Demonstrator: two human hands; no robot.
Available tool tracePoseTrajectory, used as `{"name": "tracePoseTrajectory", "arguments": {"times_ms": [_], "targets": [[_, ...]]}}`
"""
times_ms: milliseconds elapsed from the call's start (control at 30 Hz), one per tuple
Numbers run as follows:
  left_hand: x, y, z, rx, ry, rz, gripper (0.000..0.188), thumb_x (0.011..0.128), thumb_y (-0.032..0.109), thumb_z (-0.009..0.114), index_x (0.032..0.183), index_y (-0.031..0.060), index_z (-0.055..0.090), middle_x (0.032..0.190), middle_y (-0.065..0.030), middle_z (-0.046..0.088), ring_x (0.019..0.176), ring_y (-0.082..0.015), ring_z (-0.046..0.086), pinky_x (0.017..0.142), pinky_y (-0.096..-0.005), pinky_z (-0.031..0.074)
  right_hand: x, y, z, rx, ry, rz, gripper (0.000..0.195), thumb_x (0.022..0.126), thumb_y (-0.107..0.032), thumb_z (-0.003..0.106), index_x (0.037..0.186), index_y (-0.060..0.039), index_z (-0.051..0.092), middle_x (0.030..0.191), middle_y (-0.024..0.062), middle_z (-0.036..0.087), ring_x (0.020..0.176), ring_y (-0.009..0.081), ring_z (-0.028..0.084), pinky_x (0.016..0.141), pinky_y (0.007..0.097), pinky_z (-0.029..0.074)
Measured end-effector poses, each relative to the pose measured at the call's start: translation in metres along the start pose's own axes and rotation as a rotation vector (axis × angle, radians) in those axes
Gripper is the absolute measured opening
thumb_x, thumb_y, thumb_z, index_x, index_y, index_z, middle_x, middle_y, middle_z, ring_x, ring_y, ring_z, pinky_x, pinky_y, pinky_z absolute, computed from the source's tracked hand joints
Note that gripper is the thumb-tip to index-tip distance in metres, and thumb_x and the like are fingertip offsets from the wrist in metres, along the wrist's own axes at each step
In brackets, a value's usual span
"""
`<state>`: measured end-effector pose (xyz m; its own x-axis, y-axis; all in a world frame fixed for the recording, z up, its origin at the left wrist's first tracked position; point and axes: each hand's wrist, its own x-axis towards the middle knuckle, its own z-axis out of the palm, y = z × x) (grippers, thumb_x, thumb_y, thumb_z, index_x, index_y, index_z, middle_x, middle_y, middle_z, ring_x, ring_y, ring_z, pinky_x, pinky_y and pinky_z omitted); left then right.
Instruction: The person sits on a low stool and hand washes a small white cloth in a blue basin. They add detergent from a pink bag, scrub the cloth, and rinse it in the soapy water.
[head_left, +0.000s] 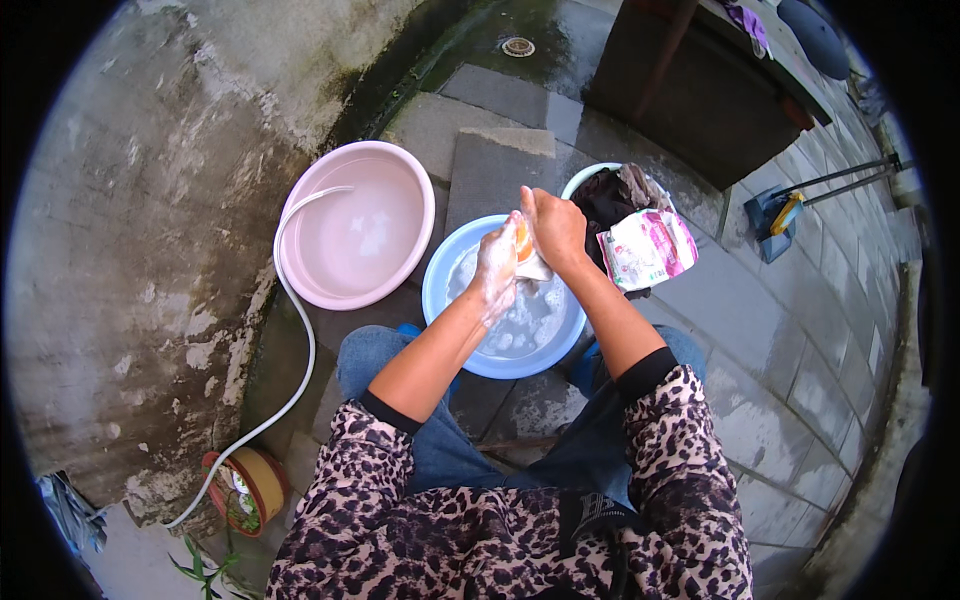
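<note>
Both of my hands are together above a blue plastic basin (433, 281) of cloudy, sudsy water. My left hand (495, 264), coated in white foam up to the wrist, presses a small white and orange cloth item (534, 270) from the left. On its other side, my right hand (559, 229) grips the same item with bent fingers. Much of the item is hidden between the hands, so its exact kind cannot be told. Foam patches (517, 337) float on the water below.
A pink basin (427, 217) of water stands left, with a white hose (309, 337) over its rim. At right, a pale green basin (581, 177) holds dark clothes (600, 196) and a pink-white printed bag (649, 251). A dustpan (769, 225) and potted plant (259, 487) stand farther out.
</note>
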<state>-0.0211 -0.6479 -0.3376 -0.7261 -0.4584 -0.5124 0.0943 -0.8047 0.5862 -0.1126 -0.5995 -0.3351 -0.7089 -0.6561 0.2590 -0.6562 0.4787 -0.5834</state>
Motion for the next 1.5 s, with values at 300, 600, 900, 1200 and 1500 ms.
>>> {"name": "tracePoseTrajectory", "arguments": {"times_ms": [300,600,900,1200,1500], "targets": [[0.000,-0.003,-0.004,0.062,0.030,0.061,0.027,0.097,0.030,0.044,0.097,0.0067,0.058,0.090,-0.0028,0.060,0.079,-0.0125,0.059,0.069,-0.0288,0.049,0.000,-0.002,0.002,0.018,-0.010,-0.003,0.038,0.090,-0.035,0.048,0.065,-0.0071,0.057,0.057,0.0187,0.057,0.054,0.0375,0.059,0.048,0.0473,0.046],[-0.002,0.006,0.000,-0.012,0.057,0.073,0.027,0.095,0.032,0.046,0.098,0.0072,0.057,0.091,-0.0028,0.059,0.080,-0.0125,0.060,0.071,-0.0265,0.049,-0.001,-0.020,-0.002,0.130,0.046,-0.105,0.039,0.090,-0.035,0.050,0.064,-0.0062,0.055,0.060,0.0185,0.056,0.056,0.0376,0.056,0.050,0.0439,0.044],[0.010,0.002,-0.004,-0.080,0.017,0.073,0.027,0.096,0.032,0.045,0.096,0.0086,0.057,0.085,-0.0004,0.057,0.076,-0.0111,0.059,0.068,-0.0275,0.049,-0.010,-0.019,0.005,0.086,0.090,-0.124,0.038,0.090,-0.035,0.048,0.064,-0.0084,0.055,0.055,0.0159,0.056,0.051,0.0346,0.058,0.048,0.0445,0.045],[0.031,0.002,-0.036,-0.182,-0.293,0.069,0.030,0.094,0.037,0.046,0.093,0.0090,0.058,0.084,-0.0018,0.057,0.074,-0.0122,0.058,0.066,-0.0281,0.049,-0.023,-0.027,0.011,0.104,0.050,-0.165,0.034,0.088,-0.035,0.051,0.067,-0.0098,0.060,0.056,0.0163,0.056,0.053,0.0352,0.058,0.048,0.0435,0.045],[0.039,0.009,-0.057,-0.239,-0.376,0.002,0.032,0.094,0.041,0.046,0.087,0.0109,0.056,0.080,-0.0002,0.057,0.069,-0.0105,0.057,0.064,-0.0265,0.049,-0.027,-0.040,0.007,0.153,0.087,-0.264,0.037,0.089,-0.036,0.050,0.063,-0.0093,0.055,0.054,0.0167,0.055,0.051,0.0354,0.057,0.047,0.0452,0.045]]}}
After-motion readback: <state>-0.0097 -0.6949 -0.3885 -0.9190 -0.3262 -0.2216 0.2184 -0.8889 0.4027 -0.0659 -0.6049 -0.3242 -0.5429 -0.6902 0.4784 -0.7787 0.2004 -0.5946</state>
